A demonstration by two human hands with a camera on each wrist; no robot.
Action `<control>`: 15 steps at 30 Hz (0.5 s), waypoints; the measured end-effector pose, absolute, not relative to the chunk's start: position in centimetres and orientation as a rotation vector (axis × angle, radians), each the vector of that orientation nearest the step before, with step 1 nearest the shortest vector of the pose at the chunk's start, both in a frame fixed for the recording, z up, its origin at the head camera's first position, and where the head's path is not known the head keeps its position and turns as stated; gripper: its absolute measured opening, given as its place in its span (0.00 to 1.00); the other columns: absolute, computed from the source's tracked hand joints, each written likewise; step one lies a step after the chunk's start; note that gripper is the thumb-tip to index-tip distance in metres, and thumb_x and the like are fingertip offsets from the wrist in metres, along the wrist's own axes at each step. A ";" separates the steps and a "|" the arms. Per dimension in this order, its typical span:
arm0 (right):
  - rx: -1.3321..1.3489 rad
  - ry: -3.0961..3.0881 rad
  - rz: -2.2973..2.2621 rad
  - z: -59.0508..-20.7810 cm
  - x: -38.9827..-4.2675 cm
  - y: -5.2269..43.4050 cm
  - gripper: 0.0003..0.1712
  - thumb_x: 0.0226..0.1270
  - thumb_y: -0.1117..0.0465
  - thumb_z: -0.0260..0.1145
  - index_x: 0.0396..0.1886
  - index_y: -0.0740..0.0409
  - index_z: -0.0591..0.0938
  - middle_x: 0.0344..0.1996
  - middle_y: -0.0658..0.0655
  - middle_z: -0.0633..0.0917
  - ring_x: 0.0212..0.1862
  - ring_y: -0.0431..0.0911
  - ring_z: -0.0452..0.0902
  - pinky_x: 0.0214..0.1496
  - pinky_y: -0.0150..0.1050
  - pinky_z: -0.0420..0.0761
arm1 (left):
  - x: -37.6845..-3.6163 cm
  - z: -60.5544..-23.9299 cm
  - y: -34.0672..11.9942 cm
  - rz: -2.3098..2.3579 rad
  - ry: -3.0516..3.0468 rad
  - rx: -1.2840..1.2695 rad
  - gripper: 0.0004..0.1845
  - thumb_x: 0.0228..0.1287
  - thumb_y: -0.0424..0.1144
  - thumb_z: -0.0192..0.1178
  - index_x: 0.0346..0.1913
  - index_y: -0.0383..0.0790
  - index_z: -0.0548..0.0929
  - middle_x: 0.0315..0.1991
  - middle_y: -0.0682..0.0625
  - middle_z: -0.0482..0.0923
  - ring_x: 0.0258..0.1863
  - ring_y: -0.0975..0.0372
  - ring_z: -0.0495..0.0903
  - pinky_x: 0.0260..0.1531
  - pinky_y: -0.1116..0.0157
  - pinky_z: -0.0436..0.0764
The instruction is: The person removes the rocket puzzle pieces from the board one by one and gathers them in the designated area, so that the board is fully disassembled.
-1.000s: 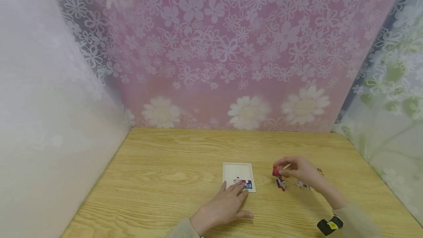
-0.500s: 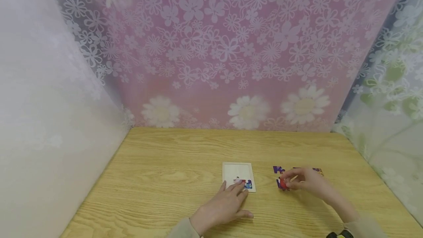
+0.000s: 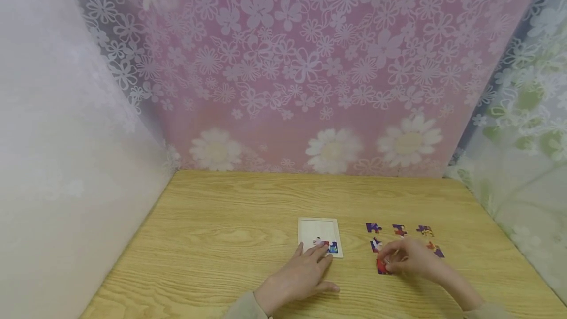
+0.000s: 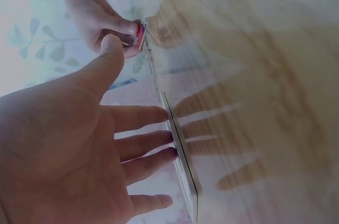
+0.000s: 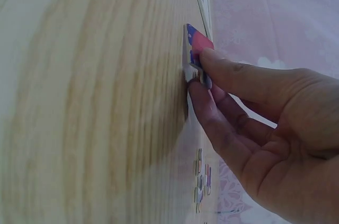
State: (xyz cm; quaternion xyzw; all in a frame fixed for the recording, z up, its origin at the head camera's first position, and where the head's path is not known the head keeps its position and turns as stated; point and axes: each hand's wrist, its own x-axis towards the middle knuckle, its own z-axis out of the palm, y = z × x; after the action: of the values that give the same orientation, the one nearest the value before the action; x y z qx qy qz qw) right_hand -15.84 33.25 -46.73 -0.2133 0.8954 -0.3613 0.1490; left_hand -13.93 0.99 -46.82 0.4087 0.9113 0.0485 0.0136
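Observation:
My left hand (image 3: 301, 272) lies with straight, spread fingers on the near edge of a pale wooden puzzle frame (image 3: 340, 240). Inside it, a few joined jigsaw pieces (image 3: 333, 247) fill the near right corner, partly covered by those fingers. To the right, my right hand (image 3: 414, 260) pinches a red and blue jigsaw piece (image 3: 382, 267) between thumb and fingers. In the right wrist view that piece (image 5: 198, 44) stands tilted, its lower edge right at the tabletop. The left wrist view shows the left fingertips (image 4: 168, 138) at the frame's edge.
Around the right hand lie loose jigsaw pieces: a purple one (image 3: 373, 228), a red and purple one (image 3: 399, 230), a yellow-patterned one (image 3: 425, 231) and others nearer. The wooden table (image 3: 212, 240) meets flowered cloth (image 3: 283, 63) at the back.
My right hand has carried the red jigsaw piece toward the near side of the table, past the other loose pieces, uncovering several of them. The left hand has stayed still.

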 end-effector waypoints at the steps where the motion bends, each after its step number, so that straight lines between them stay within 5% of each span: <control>1: -0.618 2.577 -1.038 -46.8 -15.8 33.2 0.09 0.56 0.56 0.68 0.38 0.48 0.84 0.35 0.49 0.84 0.32 0.36 0.78 0.33 0.31 0.78 | -13.9 -46.8 1.0 0.155 2.838 1.274 0.40 0.59 0.69 0.37 0.65 0.46 0.67 0.68 0.47 0.59 0.67 0.55 0.59 0.59 0.44 0.63; 15: -0.611 2.661 -0.996 -47.1 -15.2 33.2 0.09 0.56 0.56 0.68 0.38 0.48 0.84 0.35 0.48 0.83 0.30 0.34 0.76 0.31 0.31 0.78 | -14.1 -46.9 1.1 0.178 2.859 1.286 0.38 0.60 0.68 0.37 0.64 0.45 0.69 0.68 0.47 0.60 0.67 0.55 0.59 0.60 0.43 0.61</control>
State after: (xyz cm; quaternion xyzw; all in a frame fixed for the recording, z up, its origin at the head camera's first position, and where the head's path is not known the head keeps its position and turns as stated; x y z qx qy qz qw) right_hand -15.19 33.22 -47.10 -0.2088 0.9094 -0.3402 0.1174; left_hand -14.08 1.05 -46.94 0.4096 0.9105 0.0567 0.0007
